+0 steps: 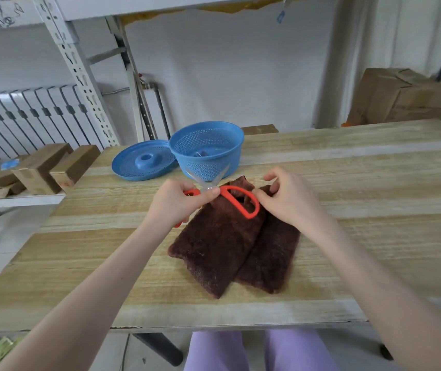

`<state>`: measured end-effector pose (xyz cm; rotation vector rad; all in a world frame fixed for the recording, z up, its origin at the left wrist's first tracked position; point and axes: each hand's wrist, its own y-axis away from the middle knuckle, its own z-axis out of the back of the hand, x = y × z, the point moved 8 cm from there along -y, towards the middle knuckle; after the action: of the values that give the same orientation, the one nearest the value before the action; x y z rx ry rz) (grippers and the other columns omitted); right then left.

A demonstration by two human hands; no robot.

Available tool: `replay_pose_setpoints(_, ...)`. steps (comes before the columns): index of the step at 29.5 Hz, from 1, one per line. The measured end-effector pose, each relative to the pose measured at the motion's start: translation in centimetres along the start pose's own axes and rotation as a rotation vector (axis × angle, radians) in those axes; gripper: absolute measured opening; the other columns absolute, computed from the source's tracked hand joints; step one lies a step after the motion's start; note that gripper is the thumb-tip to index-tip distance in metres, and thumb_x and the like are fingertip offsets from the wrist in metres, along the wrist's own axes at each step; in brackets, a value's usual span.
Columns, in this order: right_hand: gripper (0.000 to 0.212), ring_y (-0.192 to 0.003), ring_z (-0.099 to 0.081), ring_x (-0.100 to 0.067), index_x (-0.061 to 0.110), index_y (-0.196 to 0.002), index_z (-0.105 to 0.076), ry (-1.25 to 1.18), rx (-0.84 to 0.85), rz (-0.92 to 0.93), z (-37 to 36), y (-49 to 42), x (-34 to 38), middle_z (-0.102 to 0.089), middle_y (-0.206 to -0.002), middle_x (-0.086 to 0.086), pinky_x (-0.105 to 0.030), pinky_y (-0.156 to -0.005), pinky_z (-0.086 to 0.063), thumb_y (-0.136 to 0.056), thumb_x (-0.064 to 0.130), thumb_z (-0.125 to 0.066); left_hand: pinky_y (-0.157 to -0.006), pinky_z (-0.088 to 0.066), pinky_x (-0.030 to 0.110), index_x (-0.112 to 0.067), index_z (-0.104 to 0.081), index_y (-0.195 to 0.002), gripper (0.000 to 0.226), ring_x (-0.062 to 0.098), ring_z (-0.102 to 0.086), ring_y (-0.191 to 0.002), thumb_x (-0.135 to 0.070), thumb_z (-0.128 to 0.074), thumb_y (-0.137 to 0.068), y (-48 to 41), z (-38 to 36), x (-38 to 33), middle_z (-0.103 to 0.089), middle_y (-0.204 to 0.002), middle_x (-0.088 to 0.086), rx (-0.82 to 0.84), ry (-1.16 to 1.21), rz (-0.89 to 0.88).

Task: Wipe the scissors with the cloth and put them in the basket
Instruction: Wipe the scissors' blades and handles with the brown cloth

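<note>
Orange-handled scissors (240, 199) with their steel blades spread open are held above the far end of a dark brown fuzzy cloth (230, 247) lying on the wooden table (347, 183). My left hand (173, 202) grips the left handle, its thumb near the pivot. My right hand (286, 199) pinches the large right handle loop and rests on the cloth's far edge. A blue perforated basket (208, 151) stands just behind the blade tips.
The basket's blue lid (141, 162) lies upside down to its left. Wooden blocks (53, 167) sit on a lower shelf at the left. A cardboard box (398, 95) stands behind the table at the right. A metal rack post rises at the back left.
</note>
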<state>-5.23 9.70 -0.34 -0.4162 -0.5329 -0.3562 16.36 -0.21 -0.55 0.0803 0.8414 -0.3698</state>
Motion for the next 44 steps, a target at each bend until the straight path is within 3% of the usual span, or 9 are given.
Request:
replay_pose_setpoints(3, 0.050, -0.097, -0.061, -0.024, 0.027, -0.115, -0.060, 0.216, 0.064, 0.064, -1.1, 0.0, 0.8, -0.057, -0.108, -0.001, -0.032, -0.071, -0.043, -0.078, 0.061, -0.065, -0.039, -0.037, 0.023, -0.001, -0.059, -0.066, 0.071, 0.013, -0.047, -0.036, -0.070, -0.072, -0.063, -0.1, 0.1, 0.4, -0.051, -0.046, 0.002, 0.007, -0.011, 0.007)
replay_pose_setpoints(7, 0.024, -0.082, -0.049, -0.020, 0.019, -0.087, -0.065, 0.368, 0.020, 0.093, -1.1, -0.4, 1.3, -0.049, -0.094, -0.001, -0.028, -0.058, -0.035, -0.085, 0.043, -0.064, -0.040, -0.038, 0.023, -0.008, -0.056, -0.059, 0.068, 0.010, -0.048, -0.035, -0.074, -0.070, -0.059, 0.0, 0.3, 0.5, -0.047, -0.042, -0.003, 0.041, -0.072, 0.005)
replay_pose_setpoints(12, 0.039, -0.062, -0.049, -0.018, 0.018, -0.054, -0.042, -0.060, -0.098, 0.034, 0.7, -0.9, 1.5, -0.050, -0.061, 0.004, -0.030, -0.050, -0.025, -0.085, 0.035, -0.059, -0.037, -0.035, 0.021, -0.014, -0.050, -0.056, 0.060, 0.007, -0.046, -0.032, -0.069, -0.072, -0.063, 0.1, 0.3, 0.1, -0.042, -0.038, -0.007, 0.039, -0.076, -0.034)
replay_pose_setpoints(20, 0.027, -0.054, -0.060, -0.011, 0.019, -0.067, -0.053, -1.252, 0.262, -0.492, -3.1, -0.2, 0.1, -0.061, -0.055, 0.005, -0.025, -0.056, -0.049, -0.092, 0.015, -0.042, -0.035, -0.031, 0.015, -0.015, -0.045, -0.053, 0.057, 0.008, -0.043, -0.031, -0.059, -0.077, -0.068, 0.4, 0.8, -1.4, -0.037, -0.036, -0.008, 0.030, 0.025, -0.113)
replay_pose_setpoints(23, 0.032, -0.056, -0.059, -0.016, 0.014, -0.060, -0.055, -1.395, 0.329, -0.518, -4.4, 0.8, 0.8, -0.059, -0.057, -0.002, -0.026, -0.059, -0.051, -0.087, 0.009, -0.037, -0.037, -0.033, 0.017, -0.005, -0.049, -0.058, 0.061, 0.009, -0.041, -0.031, -0.058, -0.076, -0.068, 0.7, 0.4, -1.8, -0.037, -0.038, -0.007, 0.045, 0.033, -0.131)
replay_pose_setpoints(28, 0.042, -0.074, -0.073, -0.029, -0.005, -0.083, -0.071, -1.654, 0.515, -0.584, -6.1, 2.0, 2.4, -0.072, -0.087, -0.021, -0.038, -0.074, -0.053, -0.068, 0.016, -0.037, -0.040, -0.032, 0.019, -0.002, -0.048, -0.059, 0.065, 0.011, -0.039, -0.032, -0.061, -0.075, -0.066, 1.0, 0.3, -2.5, -0.037, -0.040, -0.002, 0.067, 0.033, -0.160)
replay_pose_setpoints(33, 0.056, -0.084, -0.073, -0.033, 0.000, -0.093, -0.078, -1.754, 0.531, -0.587, -7.0, 2.6, 2.6, -0.072, -0.101, -0.022, -0.045, -0.076, -0.059, -0.069, 0.027, -0.035, -0.039, -0.026, 0.015, -0.004, -0.045, -0.053, 0.065, 0.009, -0.034, -0.035, -0.060, -0.076, -0.066, 1.3, -0.1, -2.9, -0.034, -0.039, -0.005, 0.069, 0.032, -0.196)
replay_pose_setpoints(40, 0.054, -0.083, -0.072, -0.034, -0.003, -0.094, -0.077, -1.790, 0.504, -0.725, -9.7, 3.1, 1.8, -0.071, -0.104, -0.024, -0.042, -0.076, -0.059, -0.088, 0.034, -0.036, -0.044, -0.029, 0.024, -0.018, -0.041, -0.045, 0.060, 0.008, -0.035, -0.036, -0.064, -0.076, -0.064, 1.2, 0.1, -2.6, -0.032, -0.037, -0.010, 0.051, -0.054, -0.177)
replay_pose_setpoints(44, 0.028, -0.076, -0.063, -0.023, 0.008, -0.080, -0.078, -1.700, 0.607, -0.557, -9.0, 3.3, 3.8, -0.068, -0.085, -0.011, -0.032, -0.073, -0.049, -0.061, 0.021, -0.061, -0.050, -0.025, 0.029, -0.021, -0.034, -0.042, 0.063, 0.009, -0.031, -0.040, -0.064, -0.076, -0.062, 1.1, 0.1, -2.8, -0.027, -0.037, -0.010, 0.024, -0.130, -0.201)
